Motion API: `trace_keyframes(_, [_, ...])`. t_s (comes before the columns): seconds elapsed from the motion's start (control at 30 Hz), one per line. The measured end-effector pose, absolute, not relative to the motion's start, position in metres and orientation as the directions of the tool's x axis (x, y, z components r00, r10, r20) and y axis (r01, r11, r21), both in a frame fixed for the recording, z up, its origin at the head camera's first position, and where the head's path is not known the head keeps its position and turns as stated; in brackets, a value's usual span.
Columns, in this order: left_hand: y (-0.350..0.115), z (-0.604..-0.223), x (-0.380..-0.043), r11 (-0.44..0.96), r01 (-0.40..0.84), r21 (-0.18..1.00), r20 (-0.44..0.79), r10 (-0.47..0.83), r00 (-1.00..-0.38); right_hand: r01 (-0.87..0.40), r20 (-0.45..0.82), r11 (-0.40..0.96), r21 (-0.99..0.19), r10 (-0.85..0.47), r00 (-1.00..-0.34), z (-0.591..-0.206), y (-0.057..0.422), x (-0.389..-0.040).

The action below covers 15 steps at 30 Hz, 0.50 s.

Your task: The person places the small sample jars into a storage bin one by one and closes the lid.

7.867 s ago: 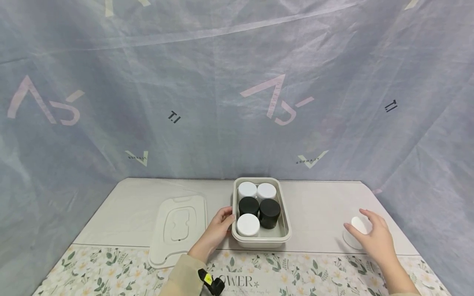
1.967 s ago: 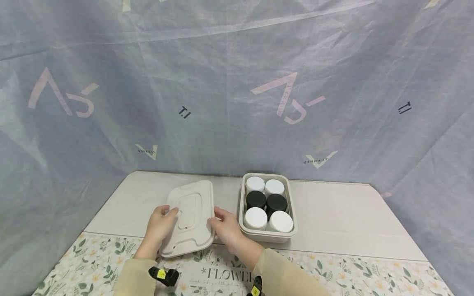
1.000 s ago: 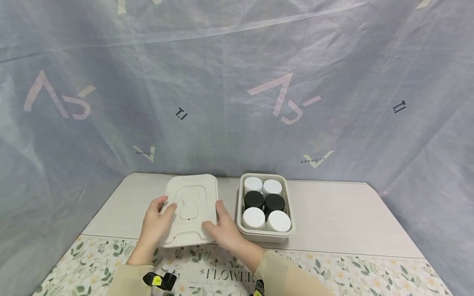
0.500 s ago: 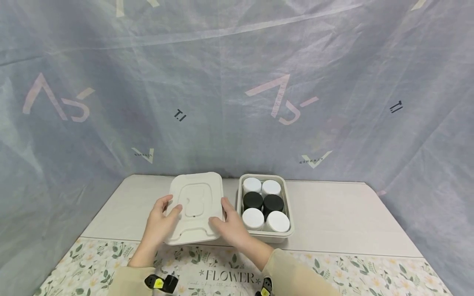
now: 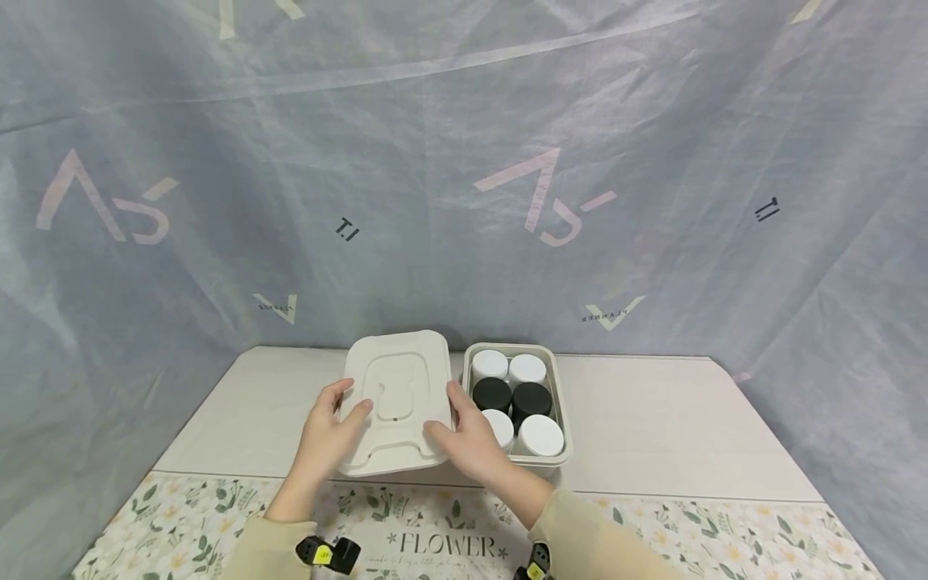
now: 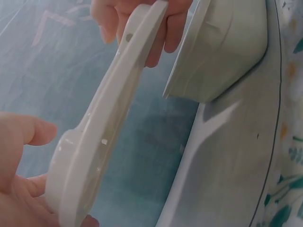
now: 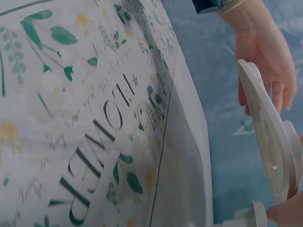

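Observation:
A pale, rounded rectangular lid (image 5: 391, 439) is held up off the table between both hands, its far end raised. The left hand (image 5: 328, 431) grips its left edge with the thumb on top; the right hand (image 5: 474, 441) holds the right edge the same way. Just to the right stands a pale storage box (image 5: 565, 427), with white-capped jars (image 5: 541, 436) and black-capped jars (image 5: 532, 398) in rows. The right hand and the lid hide part of the box's left side. In the left wrist view the lid (image 6: 111, 111) hangs apart from the box (image 6: 236, 52).
A light mat (image 5: 652, 427) covers the table, with a floral printed band (image 5: 725, 536) along the front. Grey-blue fabric (image 5: 406, 201) hangs behind and at both sides. Both wrists carry dark straps with small cameras.
Earlier the left hand was at the box and the right at a white jar far right; that jar is now in the box. Both hands have since raised the lid and moved it right.

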<state>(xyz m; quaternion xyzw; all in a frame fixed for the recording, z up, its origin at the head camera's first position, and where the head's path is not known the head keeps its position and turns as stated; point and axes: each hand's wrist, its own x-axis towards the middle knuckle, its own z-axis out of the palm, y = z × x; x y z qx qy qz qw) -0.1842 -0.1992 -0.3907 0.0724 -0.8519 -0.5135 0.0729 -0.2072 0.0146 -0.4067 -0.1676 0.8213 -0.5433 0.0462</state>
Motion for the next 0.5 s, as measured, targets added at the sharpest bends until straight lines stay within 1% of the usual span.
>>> trace_keyframes(0.2, [-0.184,-0.390,-0.189,0.477,-0.030,0.879,0.065,-0.180,-0.982,-0.226,0.111,0.357,-0.907,-0.314,-0.943,-0.406,0.030,-0.210])
trace_keyframes(0.5, [-0.160,-0.394,-0.195,0.443,0.021,0.896,0.085,-0.126,-0.988,-0.219,0.138,0.357,-0.908,-0.240,-0.961,-0.404,0.052,-0.216])
